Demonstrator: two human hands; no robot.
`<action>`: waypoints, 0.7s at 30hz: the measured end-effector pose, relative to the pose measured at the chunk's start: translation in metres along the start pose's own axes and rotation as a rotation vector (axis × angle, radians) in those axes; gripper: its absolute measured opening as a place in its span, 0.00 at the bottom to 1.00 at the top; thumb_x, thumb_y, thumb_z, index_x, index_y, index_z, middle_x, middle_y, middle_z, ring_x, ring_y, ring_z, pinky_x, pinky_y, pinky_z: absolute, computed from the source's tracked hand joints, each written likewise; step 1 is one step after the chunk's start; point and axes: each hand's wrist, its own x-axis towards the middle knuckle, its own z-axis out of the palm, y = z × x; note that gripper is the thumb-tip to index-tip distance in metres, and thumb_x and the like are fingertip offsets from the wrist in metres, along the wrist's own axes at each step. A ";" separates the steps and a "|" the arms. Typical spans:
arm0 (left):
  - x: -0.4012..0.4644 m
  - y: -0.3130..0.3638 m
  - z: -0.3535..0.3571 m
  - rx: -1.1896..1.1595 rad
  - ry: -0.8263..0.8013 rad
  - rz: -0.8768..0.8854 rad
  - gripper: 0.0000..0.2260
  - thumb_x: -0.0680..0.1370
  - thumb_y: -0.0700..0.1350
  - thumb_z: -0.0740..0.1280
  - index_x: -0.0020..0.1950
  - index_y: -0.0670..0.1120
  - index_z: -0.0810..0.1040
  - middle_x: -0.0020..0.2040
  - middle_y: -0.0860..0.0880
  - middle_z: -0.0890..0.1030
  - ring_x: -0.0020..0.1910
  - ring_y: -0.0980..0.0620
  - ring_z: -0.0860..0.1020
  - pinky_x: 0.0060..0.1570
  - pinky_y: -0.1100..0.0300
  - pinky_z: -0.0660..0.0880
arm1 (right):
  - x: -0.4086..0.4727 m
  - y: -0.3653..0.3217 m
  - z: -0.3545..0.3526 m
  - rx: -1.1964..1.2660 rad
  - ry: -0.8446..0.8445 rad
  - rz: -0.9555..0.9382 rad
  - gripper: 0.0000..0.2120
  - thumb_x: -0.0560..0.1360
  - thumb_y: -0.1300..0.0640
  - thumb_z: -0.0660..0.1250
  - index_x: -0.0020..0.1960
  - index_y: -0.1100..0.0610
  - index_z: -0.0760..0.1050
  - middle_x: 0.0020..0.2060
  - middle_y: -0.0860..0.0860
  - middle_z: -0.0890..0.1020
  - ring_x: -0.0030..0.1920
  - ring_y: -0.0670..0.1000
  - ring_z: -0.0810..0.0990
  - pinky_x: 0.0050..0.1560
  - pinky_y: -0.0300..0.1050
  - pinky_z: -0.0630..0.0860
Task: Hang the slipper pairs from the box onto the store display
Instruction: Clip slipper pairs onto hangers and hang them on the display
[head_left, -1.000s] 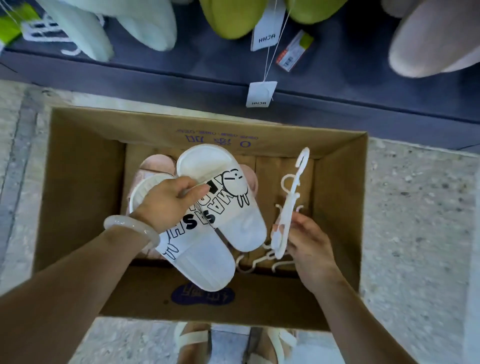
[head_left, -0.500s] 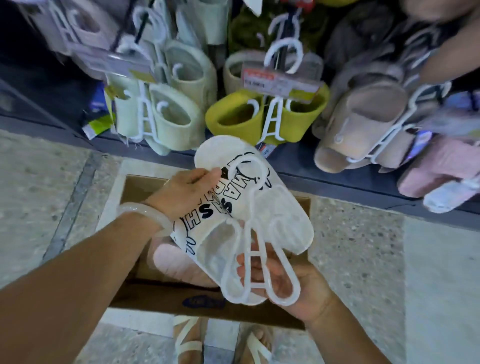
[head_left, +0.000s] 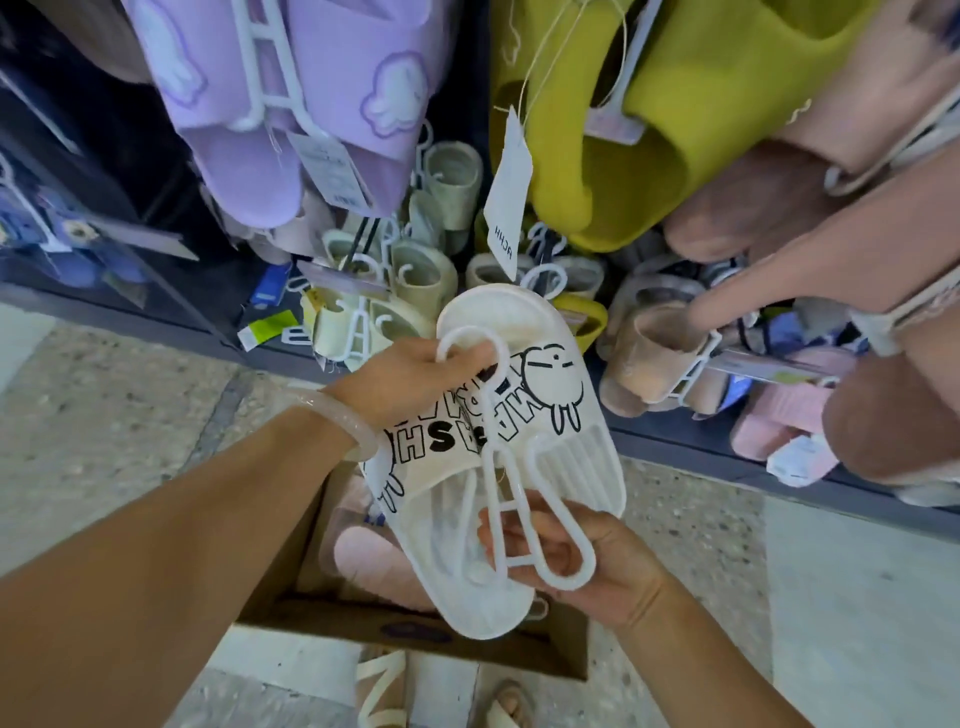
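Observation:
A white slipper pair (head_left: 566, 431) with black lettering and a bunny drawing is held up in front of the display. A white plastic hanger (head_left: 511, 499) lies across it. My left hand (head_left: 415, 379) grips the hanger's hook together with the slippers' upper end. My right hand (head_left: 582, 566) holds the hanger's lower loops and the slippers from below. Beneath them stands the cardboard box (head_left: 332, 618) on the floor, with a pink slipper (head_left: 374, 561) inside.
The store display (head_left: 639, 156) is crowded with hanging pairs: purple slippers (head_left: 291, 93) upper left, yellow-green ones (head_left: 691, 119) upper right, beige and pink ones (head_left: 779, 426) at right, cream ones (head_left: 415, 280) low in the middle. A paper tag (head_left: 506, 192) dangles. My sandalled feet (head_left: 447, 696) are below.
I lifted the white slippers and the hanger out of the box up toward the display. My left hand shifted from the slipper strap to the hanger's hook. The view tilted up.

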 end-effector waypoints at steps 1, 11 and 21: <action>-0.004 0.005 -0.004 0.022 0.026 0.016 0.17 0.74 0.64 0.58 0.39 0.54 0.76 0.35 0.55 0.75 0.40 0.54 0.74 0.43 0.61 0.68 | -0.005 -0.002 0.005 -0.001 0.012 -0.012 0.30 0.47 0.64 0.84 0.47 0.68 0.82 0.45 0.65 0.83 0.44 0.62 0.84 0.40 0.54 0.82; -0.042 0.059 -0.062 0.020 0.139 -0.032 0.27 0.75 0.64 0.58 0.57 0.43 0.78 0.50 0.46 0.79 0.50 0.47 0.77 0.57 0.56 0.70 | -0.054 -0.045 0.077 -0.537 0.088 -0.244 0.17 0.71 0.50 0.65 0.55 0.59 0.77 0.48 0.58 0.85 0.45 0.57 0.85 0.45 0.48 0.82; -0.076 0.094 -0.101 -0.421 0.084 0.005 0.29 0.54 0.60 0.69 0.48 0.45 0.79 0.42 0.42 0.82 0.44 0.43 0.80 0.59 0.45 0.74 | -0.086 -0.053 0.120 -0.462 0.116 -0.253 0.23 0.69 0.44 0.63 0.51 0.64 0.74 0.38 0.60 0.85 0.33 0.55 0.85 0.31 0.45 0.81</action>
